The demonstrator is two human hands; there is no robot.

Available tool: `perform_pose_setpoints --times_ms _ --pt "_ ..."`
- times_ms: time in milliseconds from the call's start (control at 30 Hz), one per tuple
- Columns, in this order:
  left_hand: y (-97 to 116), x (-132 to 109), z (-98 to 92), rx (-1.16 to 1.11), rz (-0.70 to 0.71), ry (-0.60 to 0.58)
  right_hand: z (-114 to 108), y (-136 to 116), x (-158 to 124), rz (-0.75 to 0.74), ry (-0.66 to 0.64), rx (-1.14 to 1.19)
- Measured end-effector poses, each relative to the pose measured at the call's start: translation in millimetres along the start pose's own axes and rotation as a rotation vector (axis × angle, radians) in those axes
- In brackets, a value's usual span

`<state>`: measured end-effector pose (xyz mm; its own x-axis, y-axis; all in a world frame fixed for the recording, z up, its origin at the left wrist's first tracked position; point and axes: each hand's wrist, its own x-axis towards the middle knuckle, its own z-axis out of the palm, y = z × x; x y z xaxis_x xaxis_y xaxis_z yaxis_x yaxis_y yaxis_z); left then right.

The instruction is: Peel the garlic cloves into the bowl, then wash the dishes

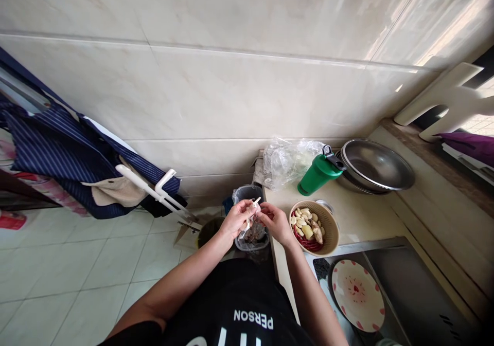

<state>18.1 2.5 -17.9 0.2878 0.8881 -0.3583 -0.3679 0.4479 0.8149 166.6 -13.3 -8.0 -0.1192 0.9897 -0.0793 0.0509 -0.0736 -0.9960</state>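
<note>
Lettering (253, 320) on the person's black shirt (216, 299), below the two hands in view, reads "PERSON" upside down in white; larger white characters under it are cut off by the picture's edge, so they cannot be made out.

Both forearms reach forward from the body and converge, elbows apart, wrists bent inward, so that the hands meet near the middle of the view. The left hand (232, 219) pinches a small whitish piece, apparently garlic (253, 210), between thumb and curled fingers. The right hand (278, 224) has thumb and fingertips closed on the same piece from the other side. A pale stalk-like end sticks up between them; finer detail is too small to tell.

Directly beneath the hands stands a lined bin (264, 244) with scraps inside. Just beside the right hand, on the desk (357, 217), sits a tan basket (332, 233) holding peeled cloves (305, 214) and red chillies (309, 243). Beyond the right hand are a clear plastic bag (283, 161), a green bottle (318, 174) with a black lid and a metal bowl (380, 163). Nearer the body, right of that hand, lies a plate (360, 307) with red marks.
</note>
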Motion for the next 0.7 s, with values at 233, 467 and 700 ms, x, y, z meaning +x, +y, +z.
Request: perform_pose_setpoints --times_ms 233,467,700 --pt "-1 2 -4.6 0.038 -0.007 0.047 11 5 7 0.054 0.018 0.144" --pt "-1 2 -4.7 0.239 0.117 0.022 9 11 7 0.059 0.008 0.112" --pt "-13 8 -11.8 0.459 0.326 0.030 11 23 8 0.004 0.107 -0.153"
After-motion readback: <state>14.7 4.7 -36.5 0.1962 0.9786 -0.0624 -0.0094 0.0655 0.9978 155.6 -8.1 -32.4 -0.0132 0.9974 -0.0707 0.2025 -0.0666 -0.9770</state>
